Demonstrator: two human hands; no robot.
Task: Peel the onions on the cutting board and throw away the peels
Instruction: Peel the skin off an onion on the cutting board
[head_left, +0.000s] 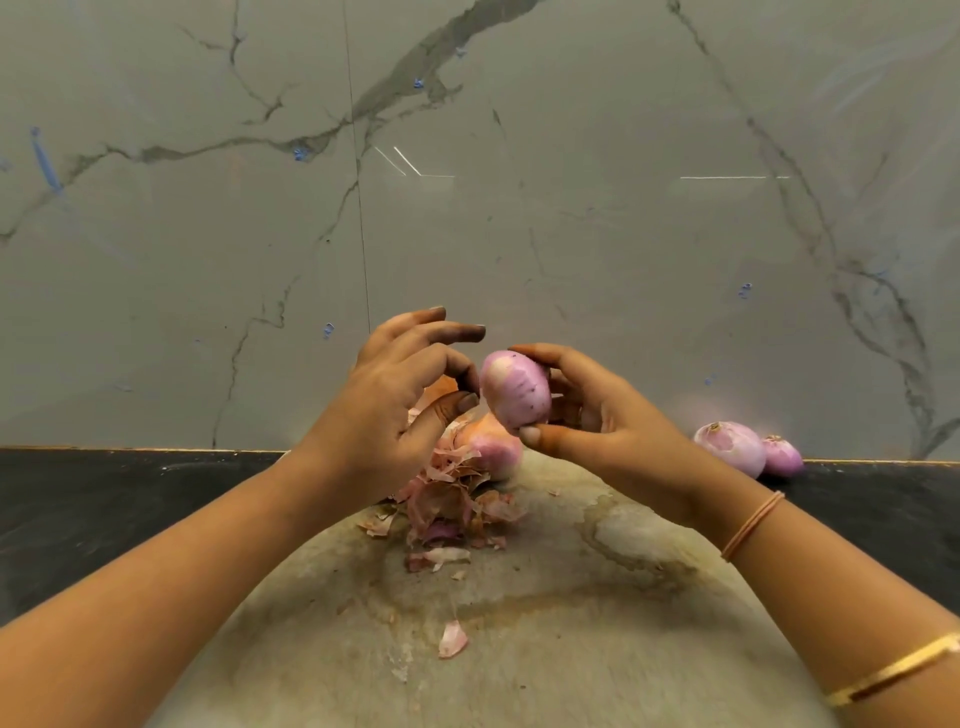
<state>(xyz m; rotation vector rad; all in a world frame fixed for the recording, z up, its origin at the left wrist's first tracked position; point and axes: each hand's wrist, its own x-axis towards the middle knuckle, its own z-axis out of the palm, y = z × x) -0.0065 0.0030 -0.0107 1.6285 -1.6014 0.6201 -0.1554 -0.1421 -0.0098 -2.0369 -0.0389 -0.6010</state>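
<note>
At the far left a black stone countertop (78, 519) runs along the foot of a grey veined marble wall (519, 182). The left hand (395, 410) is raised over the board with its fingers spread and loosely bent. The two upper fingers reach out straight, while the forefinger and thumb tips (467, 402) curl in close to the left side of the onion held opposite. Whether they touch it or pinch a scrap of skin cannot be told. Under that hand lies a heap of dry pinkish-brown onion peels (452, 493). Just behind the heap, partly hidden by it, is a partly skinned orange-and-pink onion (493, 447). Both rest on the far part of the round, pale, stained cutting board (571, 623), and a single loose pink peel flake (453, 639) lies nearer on the same board. Above the heap is a smooth peeled pink onion (514, 389), lifted off the board and tilted. The right hand (587, 415) grips it, with the fingers curled over its top and back and the thumb pressed under its lower end. A thin pink wrist band (753, 525) circles the right wrist, and a gold bangle (893, 670) sits lower on the forearm. Farther right, off the board, two more peeled pink onions (732, 447) sit touching each other on the countertop against the wall.
</note>
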